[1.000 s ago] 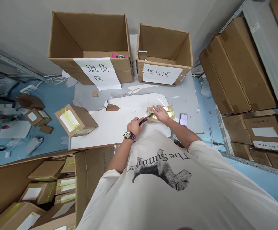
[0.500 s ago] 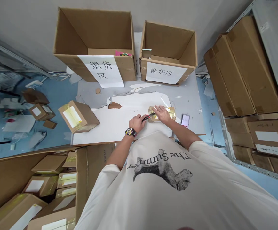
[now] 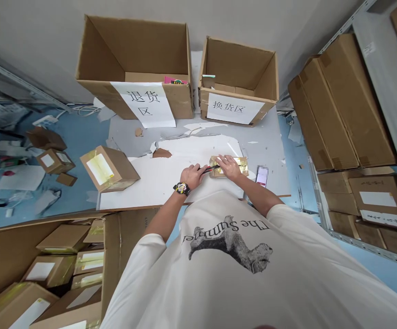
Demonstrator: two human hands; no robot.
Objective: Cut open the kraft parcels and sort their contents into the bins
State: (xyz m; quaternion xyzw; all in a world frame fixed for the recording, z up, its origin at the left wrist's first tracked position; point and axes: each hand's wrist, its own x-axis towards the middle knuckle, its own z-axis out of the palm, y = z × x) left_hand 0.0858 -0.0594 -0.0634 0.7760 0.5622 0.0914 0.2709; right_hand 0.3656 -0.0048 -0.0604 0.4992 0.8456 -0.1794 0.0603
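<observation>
My left hand [image 3: 192, 176], with a watch on its wrist, is closed round a slim black-and-red box cutter [image 3: 206, 170]. The cutter's front end points right and meets the left part of a small cardboard box [image 3: 242, 167], which has shiny yellowish tape on it. My right hand [image 3: 230, 167] lies over the middle of this box, gripping it against the white sheet [image 3: 143, 176] on the table. The fingers of that hand hide part of the box and the cutter's tip, so I cannot tell how deep the blade sits.
Two large open cartons [image 3: 181, 103] [image 3: 203, 107] with paper signs stand at the back. A taped box [image 3: 124, 171] is on the left and a phone [image 3: 262, 176] on the right. A carton of parcels [image 3: 112, 242] stands front left; shelved boxes [image 3: 338, 114] line the right.
The whole view has shifted slightly. My left hand and the box cutter stay at the box's left end, and my right hand still holds the box, which lies a little straighter.
</observation>
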